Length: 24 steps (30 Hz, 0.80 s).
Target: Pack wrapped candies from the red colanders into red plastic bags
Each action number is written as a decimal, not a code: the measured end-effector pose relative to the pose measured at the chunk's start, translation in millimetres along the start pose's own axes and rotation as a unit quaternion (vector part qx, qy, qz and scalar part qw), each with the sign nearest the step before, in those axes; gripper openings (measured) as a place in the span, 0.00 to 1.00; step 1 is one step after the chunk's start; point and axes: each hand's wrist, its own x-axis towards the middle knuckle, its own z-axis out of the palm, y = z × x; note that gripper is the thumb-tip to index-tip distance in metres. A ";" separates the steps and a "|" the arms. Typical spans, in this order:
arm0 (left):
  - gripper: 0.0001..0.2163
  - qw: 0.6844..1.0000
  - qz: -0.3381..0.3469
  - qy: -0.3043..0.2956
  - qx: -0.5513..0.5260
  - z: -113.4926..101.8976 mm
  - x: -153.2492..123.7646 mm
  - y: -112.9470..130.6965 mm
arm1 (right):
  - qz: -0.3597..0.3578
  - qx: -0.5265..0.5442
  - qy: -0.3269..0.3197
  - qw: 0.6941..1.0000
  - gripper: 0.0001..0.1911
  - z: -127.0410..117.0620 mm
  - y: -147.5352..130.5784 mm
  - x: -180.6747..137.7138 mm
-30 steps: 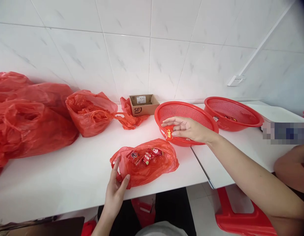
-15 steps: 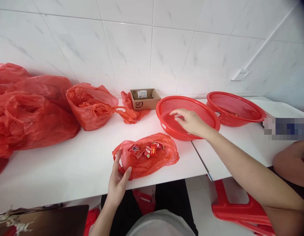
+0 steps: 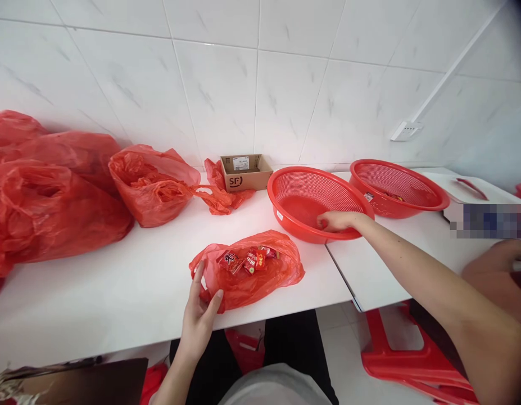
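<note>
Right hand (image 3: 335,221) has dipped into basket (image 3: 300,207); bag (image 3: 245,288) stretches left to right.

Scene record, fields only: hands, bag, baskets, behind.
left_hand: left hand touching open red bag at its left edge, thumb and forefinger spread
right_hand: right hand inside nearer basket; grip unclear
bag_contents: small red packets
farther_basket: farther basket, right; few small items
behind_bag: cardboard box by wall

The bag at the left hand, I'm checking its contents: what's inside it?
Inside the bag, small red packets lie bunched together, partly overlapping; what lies beneath them is covered.
</note>
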 end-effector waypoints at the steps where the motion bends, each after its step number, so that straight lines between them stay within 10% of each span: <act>1: 0.34 1.000 0.000 0.001 0.005 -0.3 0.0 0.1 | -0.014 0.015 0.006 1.000 0.07 -2.9 -1.0 -0.9; 4: 0.34 1.000 0.007 0.003 0.015 0.2 -0.4 3.6 | -0.083 0.150 0.044 0.984 0.10 -11.7 -7.1 -8.6; 8: 0.33 1.000 -0.015 0.003 0.022 2.0 -1.4 10.9 | -0.228 0.435 0.065 0.869 0.16 -17.5 -26.4 -27.2; 12: 0.32 1.000 -0.009 0.002 0.016 2.0 -1.6 10.1 | -0.316 0.473 0.027 0.822 0.15 -13.2 -59.4 -49.8; 18: 0.34 1.000 0.001 -0.002 0.009 1.7 -1.5 5.8 | -0.371 0.370 -0.054 0.850 0.11 40.1 -122.7 -71.2; 24: 0.35 1.000 0.022 0.011 -0.006 4.8 -3.1 12.0 | -0.291 0.195 0.215 0.912 0.10 69.4 -138.5 -61.2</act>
